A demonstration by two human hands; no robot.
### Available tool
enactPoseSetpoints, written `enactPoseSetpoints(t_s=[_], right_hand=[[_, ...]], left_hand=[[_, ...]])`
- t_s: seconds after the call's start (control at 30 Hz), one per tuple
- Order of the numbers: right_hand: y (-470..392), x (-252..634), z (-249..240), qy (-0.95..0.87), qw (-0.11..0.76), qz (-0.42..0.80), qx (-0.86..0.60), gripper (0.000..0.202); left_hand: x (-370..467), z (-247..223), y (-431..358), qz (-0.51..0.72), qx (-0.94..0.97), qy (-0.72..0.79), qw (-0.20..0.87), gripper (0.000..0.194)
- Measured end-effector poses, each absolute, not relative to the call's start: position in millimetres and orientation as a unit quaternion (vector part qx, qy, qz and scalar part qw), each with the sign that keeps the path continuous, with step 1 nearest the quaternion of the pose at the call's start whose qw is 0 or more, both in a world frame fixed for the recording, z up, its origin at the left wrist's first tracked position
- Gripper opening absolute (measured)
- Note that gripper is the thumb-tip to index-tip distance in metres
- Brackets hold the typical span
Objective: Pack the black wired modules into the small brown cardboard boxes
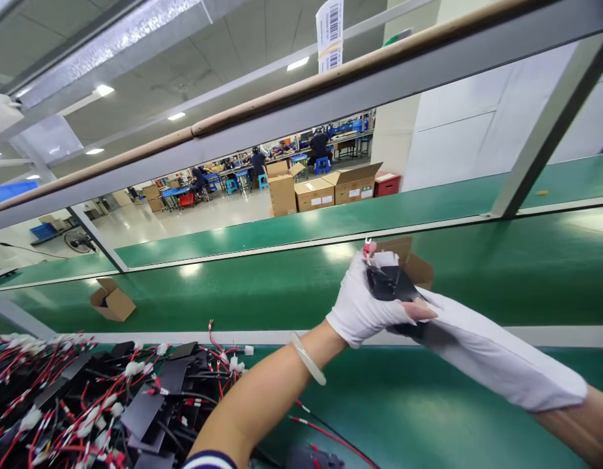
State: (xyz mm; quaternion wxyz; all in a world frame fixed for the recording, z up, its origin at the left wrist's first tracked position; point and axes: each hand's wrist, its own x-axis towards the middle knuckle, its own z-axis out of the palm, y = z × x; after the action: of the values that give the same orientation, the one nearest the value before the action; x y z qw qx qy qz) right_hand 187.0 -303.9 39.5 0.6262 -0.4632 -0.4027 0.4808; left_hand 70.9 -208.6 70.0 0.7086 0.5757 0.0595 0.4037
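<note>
At the near left corner of the green bench (pixel 428 417) lies a heap of flat black plates with red wires (pixel 100 404). Both white-gloved hands meet over the bench's far edge: the left hand (pixel 362 306) grips a small black plastic part with a white connector (pixel 386 280), the right hand (pixel 457 332) beneath it. The part looks light, stiff and best pinched by its edges. Beyond, a small brown cardboard box (pixel 111 299) sits on the glossy green conveyor belt (pixel 281 293); stacked cartons (pixel 325 189) stand farther off.
</note>
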Motion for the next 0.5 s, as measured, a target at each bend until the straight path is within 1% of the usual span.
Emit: enactPoseSetpoints(t_s=[0.1,0.2,0.27,0.37,0.43,0.5], right_hand=[[-296.8,192.9,35.4,-0.374,0.639,0.508,-0.44,0.051],[-292.9,190.7,33.6,-0.344,0.651,0.502,-0.454,0.052],[-290.5,186.5,31.2,-0.315,0.657,0.506,-0.461,0.05],[-287.2,181.1,26.5,-0.272,0.664,0.528,-0.455,0.046],[-286.0,180.3,24.9,-0.25,0.674,0.534,-0.446,0.044],[-286.2,181.5,25.5,-0.232,0.676,0.534,-0.452,0.045]], left_hand=[[81.6,65.2,-203.2,0.418,0.499,0.041,0.758,0.104],[90.9,58.7,-198.4,0.435,0.469,0.057,0.766,0.098],[94.9,53.2,-196.4,0.459,0.455,0.093,0.757,0.092],[94.6,46.6,-194.7,0.488,0.448,0.138,0.737,0.088],[89.9,44.9,-192.2,0.48,0.456,0.143,0.736,0.089],[83.3,44.5,-188.0,0.438,0.485,0.125,0.747,0.093]])
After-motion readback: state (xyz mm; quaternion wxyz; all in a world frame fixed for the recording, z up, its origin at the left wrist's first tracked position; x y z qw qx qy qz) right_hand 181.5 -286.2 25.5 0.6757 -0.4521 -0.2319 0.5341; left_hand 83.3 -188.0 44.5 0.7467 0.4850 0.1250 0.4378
